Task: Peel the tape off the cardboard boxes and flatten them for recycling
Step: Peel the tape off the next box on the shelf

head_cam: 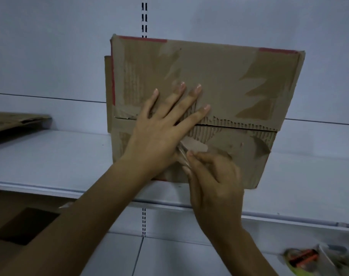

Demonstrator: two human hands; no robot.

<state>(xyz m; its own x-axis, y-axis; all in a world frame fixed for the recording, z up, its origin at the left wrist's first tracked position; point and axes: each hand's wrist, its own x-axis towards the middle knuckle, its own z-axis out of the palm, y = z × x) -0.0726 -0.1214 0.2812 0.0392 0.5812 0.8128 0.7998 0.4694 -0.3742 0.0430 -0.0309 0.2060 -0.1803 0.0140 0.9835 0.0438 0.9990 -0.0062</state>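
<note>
A brown cardboard box (225,80) with red edges stands on a white shelf (50,160), its taped face toward me. Its surface is torn, with bare corrugation along the centre seam. My left hand (161,128) presses flat on the box with straight, spread fingers, just left of the seam's middle. Below it, my right hand (213,176) pinches a strip of clear tape (191,147) that lifts off the lower flap. More tape remnants cling near the seam's left end (123,113).
A flattened piece of cardboard (14,120) lies on the shelf at far left. An open brown box (20,226) sits below at the lower left. A heap of crumpled tape and wrappers (317,257) lies at the bottom right. A slotted upright (144,16) runs behind the box.
</note>
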